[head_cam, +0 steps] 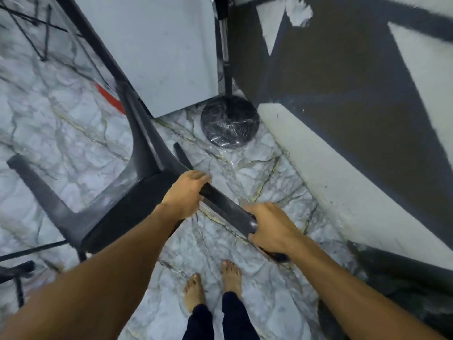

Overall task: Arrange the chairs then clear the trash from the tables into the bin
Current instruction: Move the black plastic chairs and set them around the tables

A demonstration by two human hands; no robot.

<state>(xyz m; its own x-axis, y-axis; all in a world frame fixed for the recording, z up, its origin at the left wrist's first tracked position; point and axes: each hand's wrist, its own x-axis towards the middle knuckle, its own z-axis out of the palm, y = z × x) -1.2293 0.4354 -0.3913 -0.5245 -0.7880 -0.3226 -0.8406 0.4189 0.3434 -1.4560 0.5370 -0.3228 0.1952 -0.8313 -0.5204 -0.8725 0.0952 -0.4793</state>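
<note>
A black plastic chair [137, 192] is tipped over, with its legs pointing up and to the left over the marble floor. My left hand [185, 193] grips the chair's edge near the seat. My right hand [272, 227] grips the same black bar further toward me, fingers curled round its end. A white table [157, 52] stands behind the chair, its corner just past the chair legs. No trash or bin is in view.
A black round stand base [229, 121] with a pole sits on the floor by the table corner. A black-and-white wall [343, 119] runs along the right. Thin black frames [24, 256] lie at the left edge. My bare feet [213, 283] stand below.
</note>
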